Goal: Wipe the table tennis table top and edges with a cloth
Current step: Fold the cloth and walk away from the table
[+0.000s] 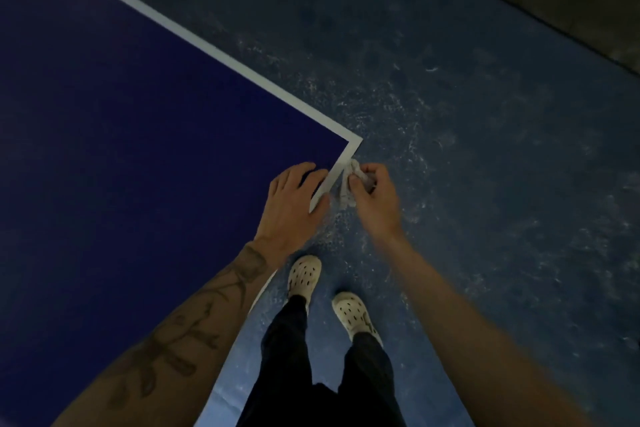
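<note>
Scuffed, mottled blue floor point(485, 149) with whitish scratches. Table tennis table point(121, 114): flat matte navy top, white border line, sharp square corner. Left hand point(294, 198) spread flat on top at edge near corner. Right hand point(375, 198) curled, gripping cloth. Pale perforated clogs point(304, 274). Cloth point(346, 184): small, crumpled, greyish-white, against table edge just beside corner

Tabletop point(121, 132): smooth, matt, deep blue hard board; painted white border line point(194, 38) flat, matt. Cloth point(348, 185): soft, crumpled pale grey fabric, limp folds, at tabletop edge near corner. Floor point(467, 149): blue, smooth sheet finish, scuffed with whitish scratch marks, faint sheen. Shoes point(304, 276): cream moulded plastic or foam clogs, perforated, matt. Trousers point(287, 350): dark matt fabric.
</note>
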Available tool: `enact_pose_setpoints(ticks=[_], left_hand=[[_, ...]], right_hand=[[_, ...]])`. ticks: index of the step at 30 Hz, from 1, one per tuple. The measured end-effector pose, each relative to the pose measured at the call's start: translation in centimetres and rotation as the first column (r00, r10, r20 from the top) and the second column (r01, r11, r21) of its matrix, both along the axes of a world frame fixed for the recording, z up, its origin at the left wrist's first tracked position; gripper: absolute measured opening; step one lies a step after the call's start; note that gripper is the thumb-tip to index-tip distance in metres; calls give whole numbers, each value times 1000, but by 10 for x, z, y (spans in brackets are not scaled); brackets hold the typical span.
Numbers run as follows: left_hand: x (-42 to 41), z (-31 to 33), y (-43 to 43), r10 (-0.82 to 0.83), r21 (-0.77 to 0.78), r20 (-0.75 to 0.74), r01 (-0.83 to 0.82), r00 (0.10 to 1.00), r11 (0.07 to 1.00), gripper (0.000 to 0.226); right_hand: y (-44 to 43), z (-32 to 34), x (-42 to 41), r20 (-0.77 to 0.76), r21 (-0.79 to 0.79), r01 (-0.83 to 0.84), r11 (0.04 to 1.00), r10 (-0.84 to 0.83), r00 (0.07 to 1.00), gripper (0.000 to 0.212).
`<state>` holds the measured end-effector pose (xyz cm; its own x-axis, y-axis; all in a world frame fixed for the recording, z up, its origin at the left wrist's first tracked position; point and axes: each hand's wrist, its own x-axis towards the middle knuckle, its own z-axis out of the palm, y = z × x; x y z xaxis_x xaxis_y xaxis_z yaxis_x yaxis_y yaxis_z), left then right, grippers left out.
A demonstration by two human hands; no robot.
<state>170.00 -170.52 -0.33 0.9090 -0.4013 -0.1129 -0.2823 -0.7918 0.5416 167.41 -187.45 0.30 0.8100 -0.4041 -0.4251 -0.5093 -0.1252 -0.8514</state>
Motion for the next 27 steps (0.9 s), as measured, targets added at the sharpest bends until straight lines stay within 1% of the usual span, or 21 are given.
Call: enact_pose_setpoints(ticks=[3, 5, 8, 12, 15, 17, 19, 22, 24, 27], left_hand=[[-38, 22, 7, 20, -58, -7, -20, 1000, 998, 44], [-67, 37, 12, 139, -103, -22, -140, 990, 985, 44], [-110, 61, 20, 371, -188, -47, -373, 928, 909, 45], [-167, 86, 43, 562, -237, -79, -562, 824, 792, 43], [-210, 101, 70, 694, -294, -124, -694, 709, 657, 38], [-240, 108, 92, 762, -352, -118, -744, 637, 568, 34], [-274, 114, 115, 825, -400, -103, -782, 556, 478, 29], [-331, 122, 152, 903, -448, -119, -834, 413, 322, 16], [-374, 126, 179, 936, -475, -134, -850, 326, 227, 10], [-445, 133, 222, 963, -515, -191, -855, 191, 67, 9]], right_hand=[[12, 22, -13, 51, -4, -157, 988, 157, 986, 10], [21, 38, -25, 79, 3, -242, 970, 241, 967, 10], [39, 60, -47, 105, 29, -384, 923, 380, 919, 11], [78, 83, -76, 109, 41, -562, 826, 556, 824, 13], [116, 99, -103, 121, 62, -677, 733, 668, 734, 11], [145, 108, -125, 123, 55, -749, 661, 739, 662, 12], [176, 117, -150, 137, 48, -809, 586, 798, 587, 12], [225, 129, -195, 143, 35, -883, 468, 872, 468, 18], [258, 135, -230, 148, 18, -922, 386, 911, 385, 15], [311, 140, -290, 154, -11, -959, 282, 948, 278, 13]])
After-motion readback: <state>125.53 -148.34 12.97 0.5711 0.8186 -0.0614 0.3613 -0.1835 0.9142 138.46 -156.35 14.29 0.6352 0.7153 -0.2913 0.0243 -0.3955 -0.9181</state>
